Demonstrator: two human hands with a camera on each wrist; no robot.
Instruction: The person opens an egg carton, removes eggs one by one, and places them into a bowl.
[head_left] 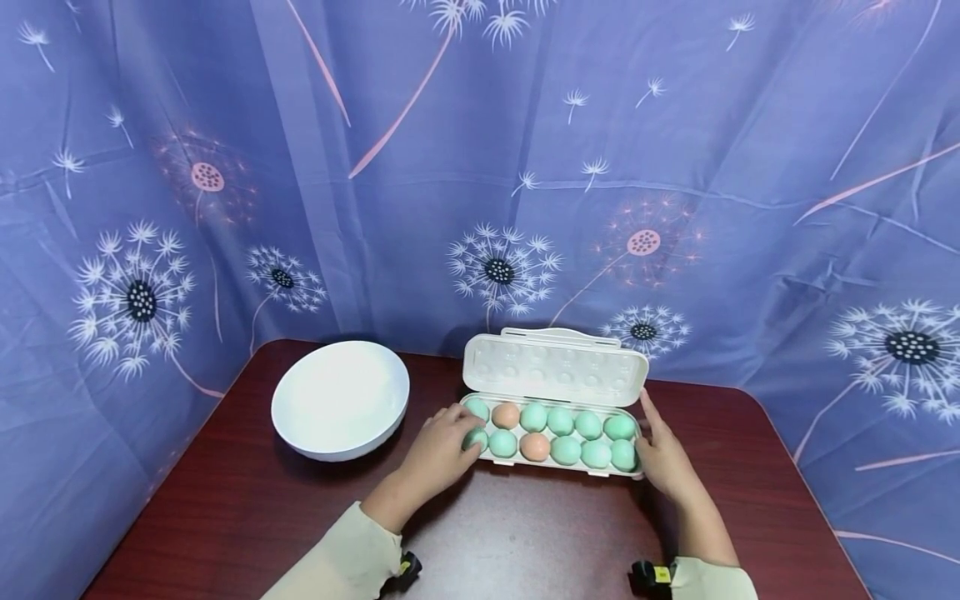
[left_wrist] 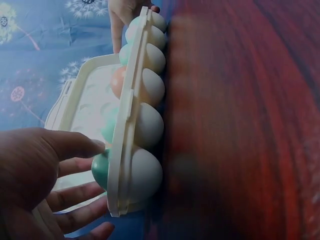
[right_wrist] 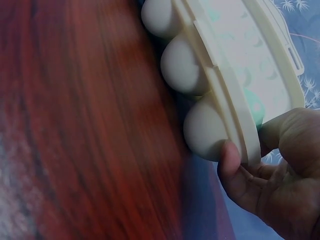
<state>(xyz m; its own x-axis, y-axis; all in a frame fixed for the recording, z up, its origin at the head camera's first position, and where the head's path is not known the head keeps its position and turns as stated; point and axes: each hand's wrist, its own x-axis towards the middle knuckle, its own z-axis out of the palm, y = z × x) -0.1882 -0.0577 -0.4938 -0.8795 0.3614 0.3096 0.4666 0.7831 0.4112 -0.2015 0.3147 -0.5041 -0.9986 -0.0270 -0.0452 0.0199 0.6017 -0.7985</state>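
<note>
A cream plastic egg carton [head_left: 450, 467] is not at the left edge but before me, so I mark its raised lid [head_left: 555, 367], which leans back toward the curtain. Two rows of eggs fill its tray, mostly green eggs [head_left: 566, 451] with two orange eggs [head_left: 536, 447]. My left hand [head_left: 442, 446] reaches over the tray's left end; its thumb touches the rim beside a green egg [left_wrist: 100, 169], and the other fingers spread loosely. At the opposite end, my right hand [head_left: 666, 458] grips the carton's end, thumb [right_wrist: 230, 159] against the cup's outside.
A white bowl [head_left: 341, 400] stands on the dark red table [head_left: 525, 533], left of the carton. A blue dandelion-print curtain [head_left: 420, 208] hangs behind the table and along its sides.
</note>
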